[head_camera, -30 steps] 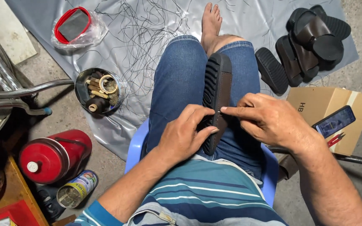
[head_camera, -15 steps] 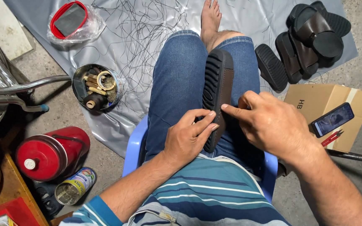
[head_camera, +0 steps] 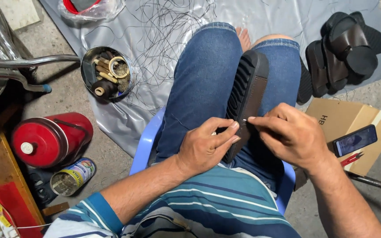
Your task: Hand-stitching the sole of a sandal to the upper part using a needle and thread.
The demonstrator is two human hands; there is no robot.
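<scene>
Grey plastic sheet [head_camera: 287, 17] covers the floor, strewn with dark thread [head_camera: 168, 26], with a pile of black sandals [head_camera: 345, 48] at its right edge, a cardboard box [head_camera: 345, 119] carrying a phone [head_camera: 354, 140] below those, and a round tin of spools [head_camera: 106, 72] and a red cylinder [head_camera: 51, 139] to the left. Black sandal sole [head_camera: 248, 92] lies on edge along the seated person's lap between the jeans-clad thighs. Left hand [head_camera: 206, 145] is closed around its near end; right hand [head_camera: 289, 134] touches the edge just beside it, thumb and forefinger pinched together on something too small to identify.
</scene>
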